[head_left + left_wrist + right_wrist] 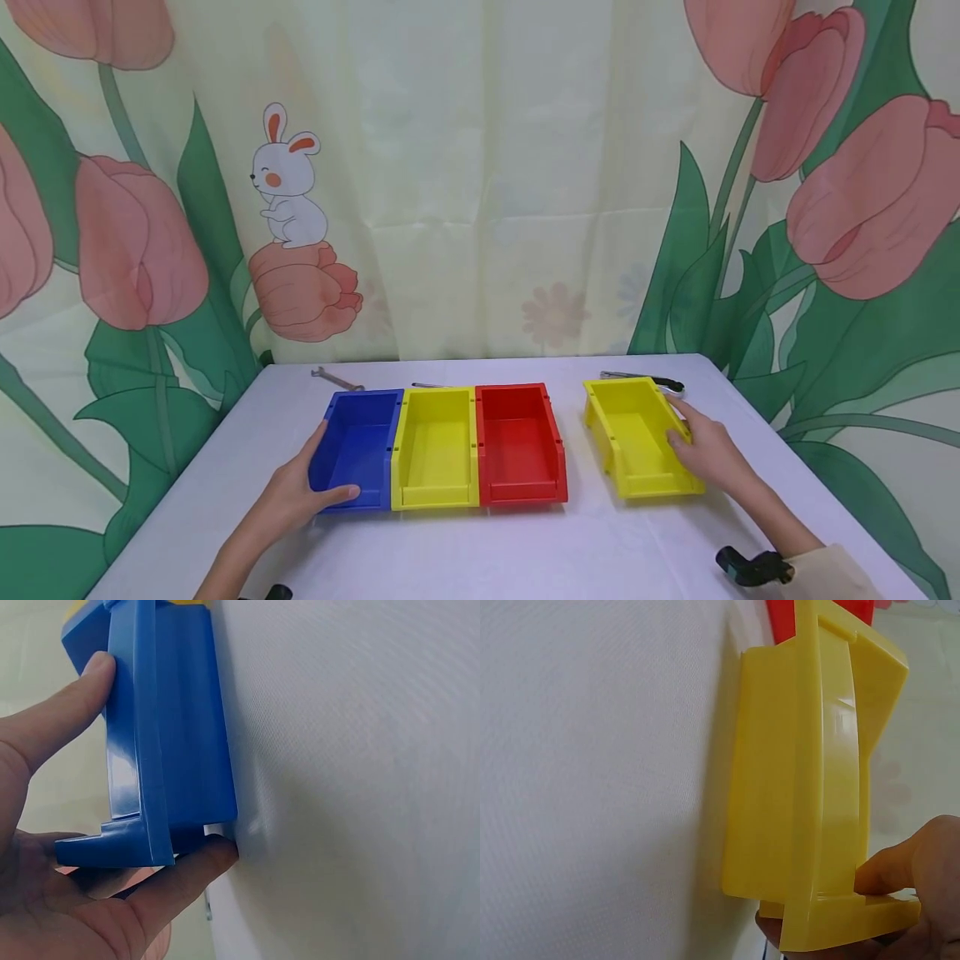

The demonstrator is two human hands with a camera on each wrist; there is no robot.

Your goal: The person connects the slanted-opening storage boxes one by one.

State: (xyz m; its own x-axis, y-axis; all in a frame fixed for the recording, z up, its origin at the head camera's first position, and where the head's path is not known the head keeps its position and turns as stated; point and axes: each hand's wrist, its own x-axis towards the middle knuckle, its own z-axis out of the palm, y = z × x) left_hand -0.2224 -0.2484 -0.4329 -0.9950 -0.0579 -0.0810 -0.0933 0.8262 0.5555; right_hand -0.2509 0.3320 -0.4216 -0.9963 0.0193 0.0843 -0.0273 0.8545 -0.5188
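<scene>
A blue bin (360,450), a yellow bin (435,442) and a red bin (521,442) stand side by side on the table. My left hand (292,496) grips the blue bin's near left corner. In the left wrist view its thumb lies over the front of the blue bin (187,712), with fingers along the side and low at the corner. Apart from the row, to the right, a second yellow bin (643,437) sits slightly turned. My right hand (708,450) holds it by the right wall, thumb inside the bin (769,772) and fingers outside.
An open-end wrench (337,380) lies behind the blue bin. Part of a thin metal tool (430,385) shows behind the middle bin. Behind the separate yellow bin lies a tool with a black handle (667,384). A printed curtain (480,250) hangs along the white table's (480,554) far edge.
</scene>
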